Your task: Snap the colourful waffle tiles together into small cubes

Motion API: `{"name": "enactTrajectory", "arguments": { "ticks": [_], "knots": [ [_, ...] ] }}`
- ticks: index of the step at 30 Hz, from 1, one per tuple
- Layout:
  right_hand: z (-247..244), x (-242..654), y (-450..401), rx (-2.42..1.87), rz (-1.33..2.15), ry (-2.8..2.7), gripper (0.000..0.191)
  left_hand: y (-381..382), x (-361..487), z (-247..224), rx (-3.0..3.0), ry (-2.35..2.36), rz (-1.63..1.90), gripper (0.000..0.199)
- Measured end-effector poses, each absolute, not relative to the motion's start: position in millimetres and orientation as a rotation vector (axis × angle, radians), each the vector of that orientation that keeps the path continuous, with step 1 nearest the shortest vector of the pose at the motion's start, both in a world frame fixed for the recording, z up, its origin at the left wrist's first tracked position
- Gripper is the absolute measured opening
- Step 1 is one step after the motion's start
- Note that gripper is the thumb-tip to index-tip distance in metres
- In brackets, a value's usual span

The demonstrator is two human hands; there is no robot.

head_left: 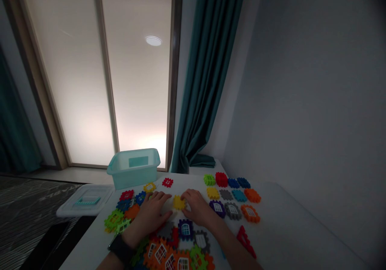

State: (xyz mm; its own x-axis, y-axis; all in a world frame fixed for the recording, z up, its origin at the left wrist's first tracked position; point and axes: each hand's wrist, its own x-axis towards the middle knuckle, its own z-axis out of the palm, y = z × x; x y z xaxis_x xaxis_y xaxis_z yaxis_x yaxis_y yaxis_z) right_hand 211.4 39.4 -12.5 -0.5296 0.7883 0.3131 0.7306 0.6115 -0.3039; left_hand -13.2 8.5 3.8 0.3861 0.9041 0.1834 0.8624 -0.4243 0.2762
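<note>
Head view, only one available. The right hand is at the middle of the white table, thumb and fingers closing on the right edge of a small yellow tile. Grip reads as a pinch from one side; exact fingertip contact is too small to resolve. The hold leaves the tile's left part uncovered, presumably because a small flat piece needs only its edge taken.

The left hand is palm down, fingers spread, thumb toward the yellow tile but apart from it. It is pinching nothing that shows; whether the palm rests on the pieces beneath cannot be told. A dark wristband is on that wrist.

Right of the hands, tiles lie in three rough rows. Back row: green tiles, red tiles and two blue groups. Middle row includes a yellow group and an orange group. Front row: purple, grey and orange window tiles. Spacing and colour suggest deliberate grouping; the red group looks thick, probably stacked. A red triangular frame lies nearer the wearer, outside the rows, perhaps because its shape differs.

Nearest the wearer, orange window pieces overlap in a loose heap, with no evident order. A single red tile lies beyond the hands. The teal bin stands upright at the far left edge, plausibly to leave working room; its clear lid lies beside the table.
</note>
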Motion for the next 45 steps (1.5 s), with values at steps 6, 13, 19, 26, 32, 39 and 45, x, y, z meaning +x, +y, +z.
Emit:
{"name": "enactTrajectory", "arguments": {
  "ticks": [6,13,19,26,32,39,45],
  "knots": [
    [-3.7,211.6,15.3,-1.091,0.15,-2.341,0.038,7.1,-11.1,1.7,2.593,1.493,0.599,0.055],
    [-5.3,208.7,-7.9,-1.047,0.046,-2.251,0.048,4.3,-10.2,0.8,2.706,1.376,0.777,0.054],
    [-12.6,208.2,-15.2,-0.947,-0.025,-2.152,0.049,2.4,-12.1,1.0,2.709,1.323,0.987,0.05],
    [-17.4,209.1,-14.4,-0.837,-0.128,-2.082,0.037,4.0,-14.8,-4.0,2.603,1.278,1.201,0.048],
    [-18.9,211.1,-13.5,-0.824,-0.197,-2.073,0.028,0.3,-11.9,-4.1,2.557,1.254,1.185,0.049],
    [-21.7,210.9,-11.8,-0.796,-0.079,-2.028,0.021,-0.4,-10.4,-3.0,2.425,1.171,1.141,0.036],
    [-22.8,208.4,-13.1,-0.948,0.216,-1.723,0.016,5.6,-13.7,-12.8,2.542,1.235,1.099,0.061]
  ]
}}
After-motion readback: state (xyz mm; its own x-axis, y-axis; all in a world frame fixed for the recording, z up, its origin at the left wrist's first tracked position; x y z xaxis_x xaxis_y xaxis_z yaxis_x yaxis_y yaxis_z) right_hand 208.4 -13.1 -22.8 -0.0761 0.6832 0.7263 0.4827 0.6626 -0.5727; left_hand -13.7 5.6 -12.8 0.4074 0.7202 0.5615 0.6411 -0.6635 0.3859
